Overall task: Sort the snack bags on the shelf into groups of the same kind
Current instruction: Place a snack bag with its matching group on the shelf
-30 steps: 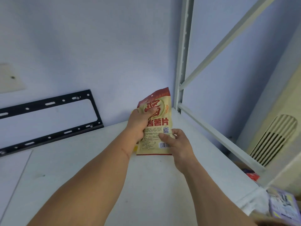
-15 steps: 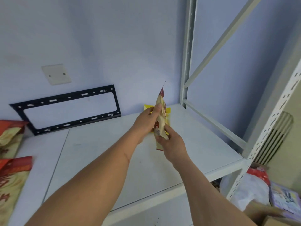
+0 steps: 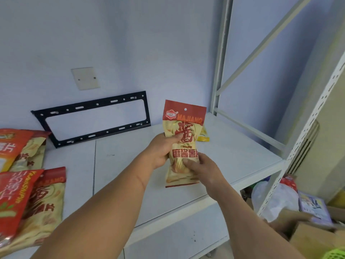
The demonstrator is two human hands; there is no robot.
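Two hands hold one snack bag (image 3: pixel 182 143) upright above the white shelf (image 3: pixel 233 157) in the head view, its printed front facing the camera. The bag is cream-yellow with a red top band reading MAJIANG and large red characters down its face. The left hand (image 3: pixel 160 151) grips the bag's left edge at mid-height, its thumb curled over the front across the big red character and its fingers hidden behind. The right hand (image 3: pixel 202 170) pinches the lower right part of the bag, thumb lying on the front just under the row of red characters, the other fingers out of sight behind the pack. The bag's bottom seam hangs free below both hands, clear of the shelf.

Just beyond the held bag, to the right of the left hand's knuckles, a small yellow packet (image 3: pixel 203 135) lies on the shelf, mostly hidden by the bag. Far to the left of the left forearm, several more bags lie flat in an overlapping group (image 3: pixel 28 184), some with the same cream-and-red print and some with red-orange fronts. Behind the hands, a black metal bracket (image 3: pixel 93 118) leans against the pale blue wall, with a blank cover plate (image 3: pixel 85 78) above it. Below and right of the right forearm, past the shelf's perforated upright (image 3: pixel 306 131), sit a white plastic bag (image 3: pixel 276 200) and a cardboard box (image 3: pixel 313 238).
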